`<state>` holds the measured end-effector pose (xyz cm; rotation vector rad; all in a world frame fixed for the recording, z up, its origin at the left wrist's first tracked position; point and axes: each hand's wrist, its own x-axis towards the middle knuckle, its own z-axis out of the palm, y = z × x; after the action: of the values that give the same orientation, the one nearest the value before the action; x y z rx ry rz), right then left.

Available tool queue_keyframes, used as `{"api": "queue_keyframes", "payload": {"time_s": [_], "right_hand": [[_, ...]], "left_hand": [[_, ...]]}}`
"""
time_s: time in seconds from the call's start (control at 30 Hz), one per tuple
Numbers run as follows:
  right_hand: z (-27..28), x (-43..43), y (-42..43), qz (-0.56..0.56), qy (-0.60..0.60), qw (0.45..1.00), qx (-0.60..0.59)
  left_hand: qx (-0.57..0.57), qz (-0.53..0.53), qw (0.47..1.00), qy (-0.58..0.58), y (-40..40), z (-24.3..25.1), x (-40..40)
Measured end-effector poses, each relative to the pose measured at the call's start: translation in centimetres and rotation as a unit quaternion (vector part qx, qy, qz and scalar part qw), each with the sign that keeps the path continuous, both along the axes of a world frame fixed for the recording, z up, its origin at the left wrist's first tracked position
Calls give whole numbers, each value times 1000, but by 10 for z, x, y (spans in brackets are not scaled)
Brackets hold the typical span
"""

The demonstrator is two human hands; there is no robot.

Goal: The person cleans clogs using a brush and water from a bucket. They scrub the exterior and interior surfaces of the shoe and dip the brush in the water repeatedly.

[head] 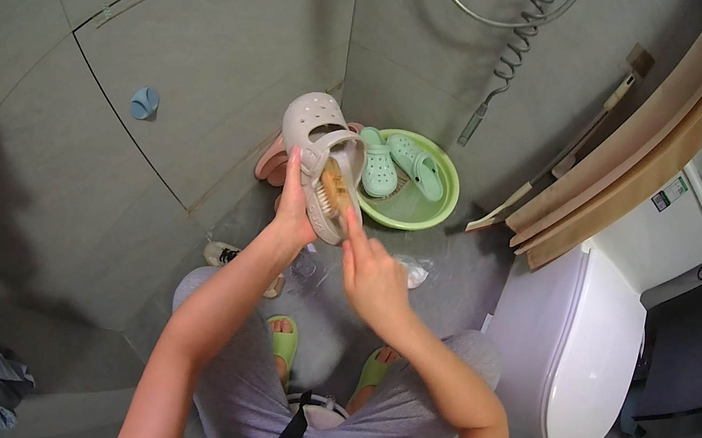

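My left hand (295,204) grips a pale beige foam clog (316,117) by its side, holding it up with the heel end toward me. A wooden-backed scrub brush (334,185) with white bristles is inside the clog's foot opening. Its near end is in my right hand (376,279), the forefinger laid along it. Beyond the clog, on the floor, stands a green plastic basin (452,198) with water in it. Two mint-green clogs (378,171) rest in the basin.
Pink slippers (272,160) stand behind the clog by the wall. A shoe with black laces (220,254) is near my left knee. To the right are a white toilet (593,371), tan curved panels (633,155) and a long-handled squeegee (498,216). A coiled hose (515,51) hangs ahead.
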<state>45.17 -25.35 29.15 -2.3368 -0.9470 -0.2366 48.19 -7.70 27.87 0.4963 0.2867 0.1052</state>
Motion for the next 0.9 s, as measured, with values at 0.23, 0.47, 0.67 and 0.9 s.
{"api": "queue_keyframes", "payload": {"time_s": [0.23, 0.47, 0.67, 0.9], "right_hand": [[-2, 21, -2, -47, -62, 997, -9], [1, 28, -10, -52, -92, 994, -34], [1, -8, -1, -19, -94, 994, -59], [13, 25, -2, -68, -81, 994, -24]], "left_hand": [[159, -52, 984, -61, -3, -23, -2], [114, 0, 991, -70, 1, -14, -3], [92, -5, 994, -56, 16, -21, -2], [135, -63, 985, -85, -5, -16, -6]]}}
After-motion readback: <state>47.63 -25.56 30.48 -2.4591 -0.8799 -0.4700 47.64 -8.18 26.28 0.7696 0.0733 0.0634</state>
